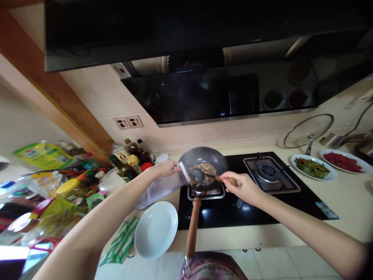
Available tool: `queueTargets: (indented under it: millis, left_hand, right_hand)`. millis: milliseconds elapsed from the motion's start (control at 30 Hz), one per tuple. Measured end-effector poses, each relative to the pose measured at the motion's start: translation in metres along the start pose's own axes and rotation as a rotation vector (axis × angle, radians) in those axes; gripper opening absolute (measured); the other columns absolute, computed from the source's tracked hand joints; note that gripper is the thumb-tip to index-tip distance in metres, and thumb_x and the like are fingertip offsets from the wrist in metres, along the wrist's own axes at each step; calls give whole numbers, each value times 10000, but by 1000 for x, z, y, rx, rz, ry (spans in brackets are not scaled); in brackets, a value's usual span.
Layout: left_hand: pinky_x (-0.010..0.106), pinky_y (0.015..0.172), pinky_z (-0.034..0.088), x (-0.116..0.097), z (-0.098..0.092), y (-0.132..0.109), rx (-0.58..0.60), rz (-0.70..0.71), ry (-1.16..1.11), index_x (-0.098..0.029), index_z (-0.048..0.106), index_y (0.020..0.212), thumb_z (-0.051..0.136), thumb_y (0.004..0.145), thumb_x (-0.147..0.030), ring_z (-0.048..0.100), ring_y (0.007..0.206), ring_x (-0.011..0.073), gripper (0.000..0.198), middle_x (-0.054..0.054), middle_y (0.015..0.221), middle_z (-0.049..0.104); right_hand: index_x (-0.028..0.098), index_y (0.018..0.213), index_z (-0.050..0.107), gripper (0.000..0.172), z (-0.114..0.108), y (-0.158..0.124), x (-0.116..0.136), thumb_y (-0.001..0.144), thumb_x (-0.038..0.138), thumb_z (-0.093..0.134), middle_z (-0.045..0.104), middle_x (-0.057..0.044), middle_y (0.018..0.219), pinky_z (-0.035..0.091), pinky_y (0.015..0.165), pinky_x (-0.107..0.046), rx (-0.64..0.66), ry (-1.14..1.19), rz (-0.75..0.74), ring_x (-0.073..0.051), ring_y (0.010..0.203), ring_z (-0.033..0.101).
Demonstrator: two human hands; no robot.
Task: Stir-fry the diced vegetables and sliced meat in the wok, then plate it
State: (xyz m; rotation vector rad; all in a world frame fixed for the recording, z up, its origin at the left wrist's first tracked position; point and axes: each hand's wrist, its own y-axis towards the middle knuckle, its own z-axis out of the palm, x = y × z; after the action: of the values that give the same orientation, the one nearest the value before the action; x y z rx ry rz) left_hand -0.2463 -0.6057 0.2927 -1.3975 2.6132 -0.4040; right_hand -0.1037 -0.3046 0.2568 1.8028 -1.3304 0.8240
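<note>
Just ahead of your hands, the wok (217, 155) held chopped food (209, 169).
Nearest you, below and between your hands, the wok handle (192, 229) pointed back toward your body, and a white plate (156, 229) lay below your left hand (167, 168). That hand was closed on the edge of a clear plastic container (161, 189), whose white-edged end overlapped the wok's left side. Your right hand (239, 189) gripped the wooden handle of a ladle (197, 176), its dark head down in the wok. Right of that hand was a second burner (268, 171); farther right lay plates of green vegetables (311, 167) and red slices (342, 161). Bottles (132, 147) stood beyond your left hand, and a black range hood (204, 97) hung past both.
</note>
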Motion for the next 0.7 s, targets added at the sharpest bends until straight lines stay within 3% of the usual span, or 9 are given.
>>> queueTargets:
  millis: [200, 333, 433, 600, 700]
  left_hand:
    - [259, 708, 463, -3, -4, 1, 8, -2, 13, -174, 656, 918, 377, 896, -447, 648, 834, 211, 391, 90, 916, 718]
    - [265, 705, 465, -5, -5, 1, 17, -1, 22, -155, 658, 924, 371, 900, -452, 653, 847, 225, 413, 113, 923, 716]
    - [279, 720, 469, -10, -6, 0, 16, -7, 31, -151, 660, 923, 377, 900, -441, 655, 862, 238, 406, 123, 934, 716]
    - [284, 756, 475, -16, -8, 0, -16, -17, 26, -161, 661, 936, 394, 894, -428, 655, 904, 246, 381, 121, 984, 713]
    - [285, 763, 475, -18, -10, 0, -33, -22, 16, -161, 655, 961, 380, 903, -421, 655, 913, 242, 383, 119, 994, 713]
  right_hand:
    - [192, 971, 633, 283, 4, -3, -5, 852, 411, 501, 633, 1, 629, 513, 561, -244, -107, 136, 92, -157, 592, 659]
    - [208, 955, 653, 258, 10, -6, 6, 857, 387, 496, 658, -4, 689, 506, 580, -239, 4, 56, -10, -142, 601, 645]
    - [210, 925, 661, 229, 13, -2, 0, 848, 360, 506, 657, -2, 682, 502, 582, -231, -45, -28, -56, -136, 601, 639]
    - [174, 970, 629, 340, 7, 8, -32, 815, 461, 535, 644, -17, 656, 548, 537, -252, -292, 170, 182, -170, 593, 671]
    - [160, 961, 622, 395, 3, 6, -41, 784, 507, 562, 644, -25, 656, 556, 502, -252, -322, 227, 256, -174, 569, 671]
